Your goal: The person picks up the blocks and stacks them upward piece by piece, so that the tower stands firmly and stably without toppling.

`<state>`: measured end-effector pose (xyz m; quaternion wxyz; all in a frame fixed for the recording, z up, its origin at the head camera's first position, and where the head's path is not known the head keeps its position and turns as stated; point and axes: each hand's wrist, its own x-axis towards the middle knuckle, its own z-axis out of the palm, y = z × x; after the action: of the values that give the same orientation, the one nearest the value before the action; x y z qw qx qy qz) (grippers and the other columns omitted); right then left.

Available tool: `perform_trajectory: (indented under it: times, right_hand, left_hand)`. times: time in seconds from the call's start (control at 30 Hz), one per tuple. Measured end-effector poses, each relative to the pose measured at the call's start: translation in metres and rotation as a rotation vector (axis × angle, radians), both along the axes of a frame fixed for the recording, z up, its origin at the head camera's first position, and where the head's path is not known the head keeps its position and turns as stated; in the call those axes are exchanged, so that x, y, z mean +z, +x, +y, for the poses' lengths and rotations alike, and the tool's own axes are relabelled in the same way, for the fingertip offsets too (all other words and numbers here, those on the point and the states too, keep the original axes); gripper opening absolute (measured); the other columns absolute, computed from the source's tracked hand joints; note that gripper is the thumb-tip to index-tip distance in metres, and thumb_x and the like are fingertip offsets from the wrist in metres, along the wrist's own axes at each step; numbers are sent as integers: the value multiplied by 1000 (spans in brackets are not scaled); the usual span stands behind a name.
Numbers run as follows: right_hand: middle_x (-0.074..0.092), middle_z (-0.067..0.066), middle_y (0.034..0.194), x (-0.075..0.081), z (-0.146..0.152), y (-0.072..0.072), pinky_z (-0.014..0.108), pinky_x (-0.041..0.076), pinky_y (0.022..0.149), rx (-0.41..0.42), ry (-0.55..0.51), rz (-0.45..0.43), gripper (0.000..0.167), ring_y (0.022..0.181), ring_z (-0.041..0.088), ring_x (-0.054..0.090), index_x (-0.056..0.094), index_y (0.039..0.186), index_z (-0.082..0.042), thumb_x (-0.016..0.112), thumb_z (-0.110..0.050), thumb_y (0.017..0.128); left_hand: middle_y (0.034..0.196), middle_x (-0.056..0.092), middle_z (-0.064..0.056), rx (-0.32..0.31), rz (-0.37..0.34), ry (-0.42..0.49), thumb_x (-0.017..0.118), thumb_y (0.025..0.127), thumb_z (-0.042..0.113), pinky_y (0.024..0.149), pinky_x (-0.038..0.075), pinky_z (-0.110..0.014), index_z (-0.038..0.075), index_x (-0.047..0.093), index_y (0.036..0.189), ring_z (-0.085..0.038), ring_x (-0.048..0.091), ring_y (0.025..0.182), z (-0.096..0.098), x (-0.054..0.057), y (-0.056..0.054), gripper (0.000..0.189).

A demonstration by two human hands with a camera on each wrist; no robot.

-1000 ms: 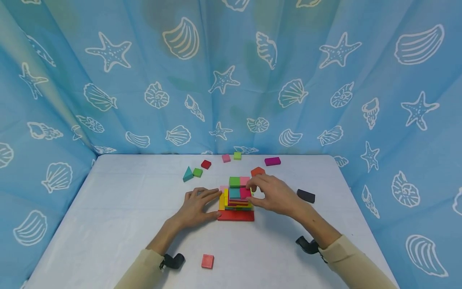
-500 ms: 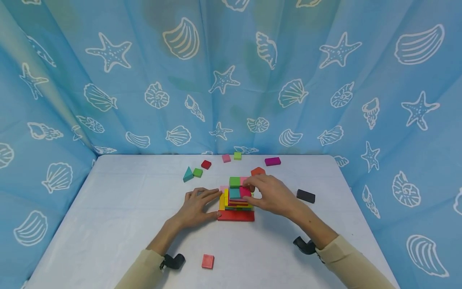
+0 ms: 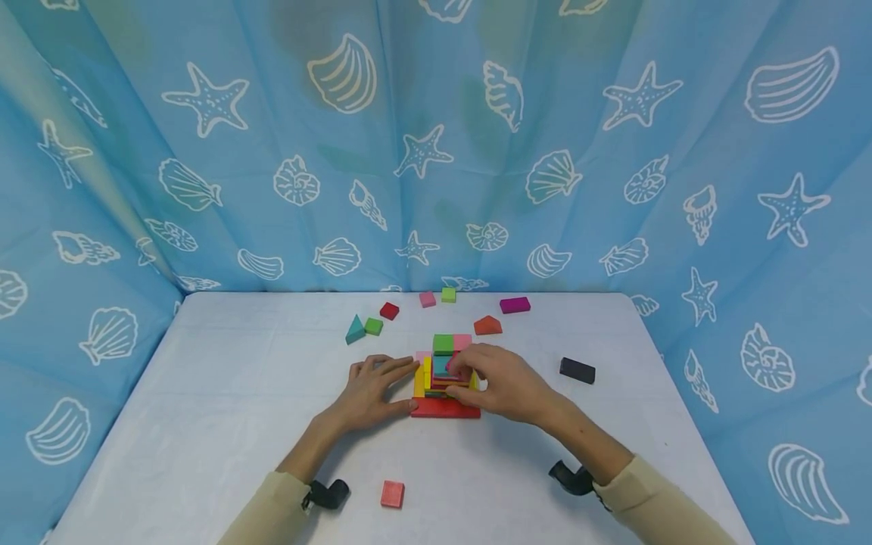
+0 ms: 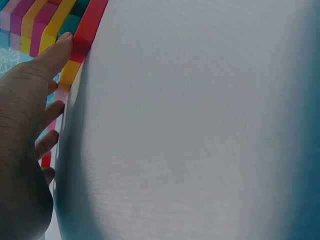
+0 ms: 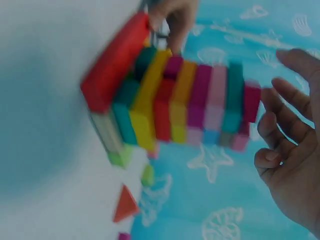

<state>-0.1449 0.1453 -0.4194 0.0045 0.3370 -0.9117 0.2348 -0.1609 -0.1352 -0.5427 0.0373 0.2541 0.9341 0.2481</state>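
Note:
A layered tower of coloured wooden blocks [image 3: 443,345] stands mid-table on a long red block [image 3: 446,409]. My left hand [image 3: 371,390] rests at its left side with fingers spread. In the left wrist view, the thumb touches the end of the red block [image 4: 89,32]. My right hand [image 3: 514,386] reaches over the tower's front right, hiding part of its upper layers. In the right wrist view, a magenta block [image 5: 251,100] sits on top at the upper end of the stack. The loosely bent fingers of my right hand [image 5: 295,145] are right at it, thumb apart.
Behind the tower lie a teal triangle [image 3: 355,330], a green block [image 3: 373,326], a red block [image 3: 389,311], a pink block [image 3: 427,300], a light green block [image 3: 448,294], a purple block [image 3: 514,305] and an orange-red block [image 3: 487,325]. A black block [image 3: 577,370] lies right, a coral block [image 3: 392,494] nearest.
My right hand has moved left and slightly nearer, across the tower's front, covering most of the magenta block and uncovering the orange-red block behind. My left hand has stayed in place.

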Motion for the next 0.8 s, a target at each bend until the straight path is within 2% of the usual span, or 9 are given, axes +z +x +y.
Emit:
perform_trajectory:
  times: [0.07,0.13,0.5,0.8]
  right_hand:
    - [65,-8,94,-3,-1,3,27,55,80,60,-25,-34,31,91,8,60,67,105,-21,81,-39,84]
    - [65,-8,96,-5,-1,6,26,55,81,77,-30,-39,31,92,7,60,67,106,-21,80,-39,85]
    - [60,-11,94,-3,-3,2,23,55,79,-7,6,-36,35,95,6,57,67,116,-23,82,-30,85]
    - [63,-7,101,-1,-5,1,25,57,81,-16,24,-52,38,102,10,59,67,118,-22,83,-27,84]
  left_hand:
    - [156,46,4,-6,-2,11,68,87,60,107,29,-55,31,43,154,-28,35,140,1,0,0,77]
    - [155,46,4,-11,1,18,69,87,60,106,29,-55,30,44,154,-28,35,140,1,0,-1,77]
    - [157,44,6,-1,-13,-15,66,87,64,108,28,-54,32,41,155,-27,34,141,0,-4,-1,79]
    - [157,44,5,-3,-7,-2,67,87,62,107,28,-55,31,42,154,-28,34,141,-1,-1,0,78]
